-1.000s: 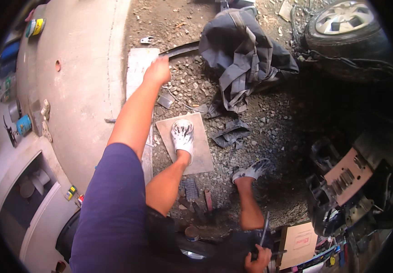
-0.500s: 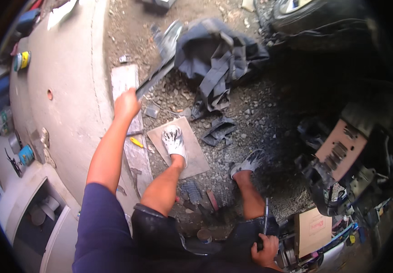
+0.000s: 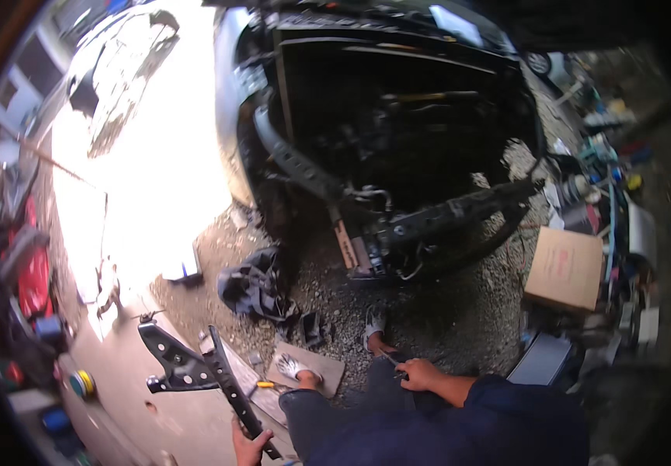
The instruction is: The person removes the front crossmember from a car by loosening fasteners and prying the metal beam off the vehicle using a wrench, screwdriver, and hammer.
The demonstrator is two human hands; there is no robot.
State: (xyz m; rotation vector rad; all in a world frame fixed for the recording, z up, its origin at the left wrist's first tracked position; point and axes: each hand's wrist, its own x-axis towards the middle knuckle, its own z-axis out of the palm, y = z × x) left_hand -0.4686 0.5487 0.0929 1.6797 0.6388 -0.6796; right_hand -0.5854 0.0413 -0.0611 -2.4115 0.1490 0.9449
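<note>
My left hand (image 3: 250,444) grips the lower end of a black metal car bracket (image 3: 230,382), a long bar punched with holes that joins a wide triangular arm (image 3: 182,366). The part is held up at a tilt over the pale concrete at my left. Over my right leg, my right hand (image 3: 421,374) is closed around a slim hand tool with a thin metal shaft (image 3: 389,356); its exact kind is too small to tell. A yellow-handled screwdriver (image 3: 266,384) lies on a pale board by my left foot.
A car front (image 3: 397,147) with its engine bay exposed stands ahead, its black crossmember (image 3: 460,213) low over gravel. A dark crumpled cloth (image 3: 254,286) lies before my feet. A cardboard box (image 3: 564,268) and clutter sit at the right. A flat board (image 3: 331,377) lies under my left foot.
My view has swung up toward the car. The left hand has drawn the black bracket back, nearer to my body at the left. My right hand has moved forward with its tool.
</note>
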